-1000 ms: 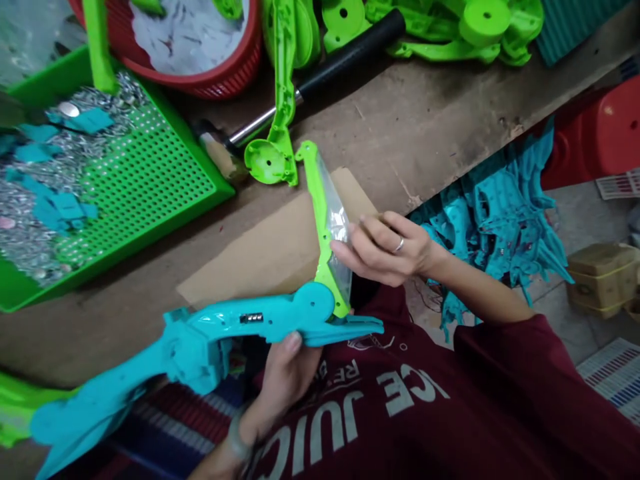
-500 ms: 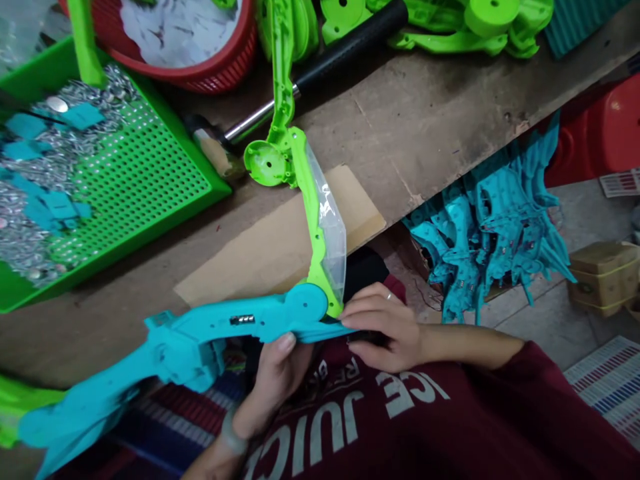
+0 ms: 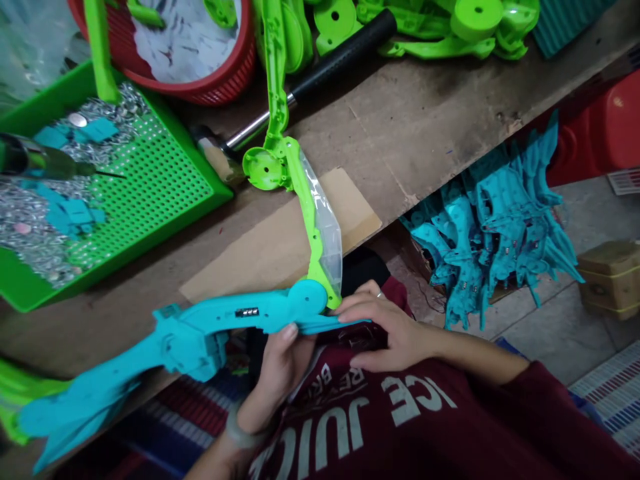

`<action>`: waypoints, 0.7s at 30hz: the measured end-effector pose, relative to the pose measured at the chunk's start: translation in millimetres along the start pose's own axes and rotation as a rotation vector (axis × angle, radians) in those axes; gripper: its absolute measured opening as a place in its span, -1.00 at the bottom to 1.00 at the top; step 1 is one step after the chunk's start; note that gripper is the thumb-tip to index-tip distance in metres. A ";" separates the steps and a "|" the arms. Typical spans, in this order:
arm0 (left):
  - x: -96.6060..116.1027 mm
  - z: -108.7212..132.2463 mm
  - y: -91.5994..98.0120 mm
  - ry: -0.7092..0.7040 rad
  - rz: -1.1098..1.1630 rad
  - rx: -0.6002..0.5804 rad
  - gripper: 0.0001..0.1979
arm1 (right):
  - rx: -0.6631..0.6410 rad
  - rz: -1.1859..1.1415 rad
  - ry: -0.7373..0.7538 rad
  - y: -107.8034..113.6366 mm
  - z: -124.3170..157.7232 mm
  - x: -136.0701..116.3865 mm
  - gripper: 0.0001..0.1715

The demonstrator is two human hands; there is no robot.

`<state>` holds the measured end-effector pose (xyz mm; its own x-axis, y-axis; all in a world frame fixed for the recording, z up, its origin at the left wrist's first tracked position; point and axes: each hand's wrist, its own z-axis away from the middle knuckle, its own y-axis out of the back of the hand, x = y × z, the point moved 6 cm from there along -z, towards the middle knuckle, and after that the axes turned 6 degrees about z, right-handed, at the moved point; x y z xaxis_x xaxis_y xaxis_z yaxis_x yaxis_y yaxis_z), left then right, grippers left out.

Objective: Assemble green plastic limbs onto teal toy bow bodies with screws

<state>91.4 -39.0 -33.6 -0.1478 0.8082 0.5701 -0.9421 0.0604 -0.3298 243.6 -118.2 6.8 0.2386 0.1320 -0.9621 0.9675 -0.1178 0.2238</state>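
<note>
A long turquoise plastic frame part [image 3: 225, 313], with a round disc end and a small silver spring in a slot, lies slantwise across the bench's front edge. My left hand [image 3: 283, 357] holds it from below near the disc, thumb on its lower edge. At its right tip is my right hand [image 3: 387, 323], fingers bent over the tip beside the joint and thumb lower down. A lime green arm with a clear plastic panel [image 3: 327, 227] rises from the disc. The joint's underside is hidden.
A green basket [image 3: 175, 180] holds metal fasteners and turquoise pieces; a dark screwdriver [image 3: 45, 160] hangs over it. Behind are a red basket [image 3: 220, 90], a black-handled hammer [image 3: 345, 53] and lime parts. Cardboard [image 3: 250, 260] lies on the bench; turquoise parts [image 3: 490, 227] are piled at right.
The screwdriver has come into view over the green basket. My right thumb has moved away from the turquoise tip, while my left hand keeps its hold. The view has shifted slightly.
</note>
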 end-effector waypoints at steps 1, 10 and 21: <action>-1.3 0.3 -0.5 0.003 -0.005 -0.008 -0.42 | 0.019 0.042 0.021 -2.6 2.1 0.6 -0.40; 0.5 -1.9 1.9 -0.014 -0.018 0.000 -0.42 | 0.019 0.005 0.017 -6.9 7.0 -0.6 -0.35; 2.1 -3.0 1.7 -0.011 -0.013 -0.020 -0.42 | 0.075 0.053 0.069 -7.2 2.9 -1.3 -0.43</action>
<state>90.4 -35.4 -35.3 -0.1391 0.8006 0.5829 -0.9378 0.0825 -0.3372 236.0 -120.3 6.0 0.2966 0.1912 -0.9357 0.9452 -0.1991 0.2589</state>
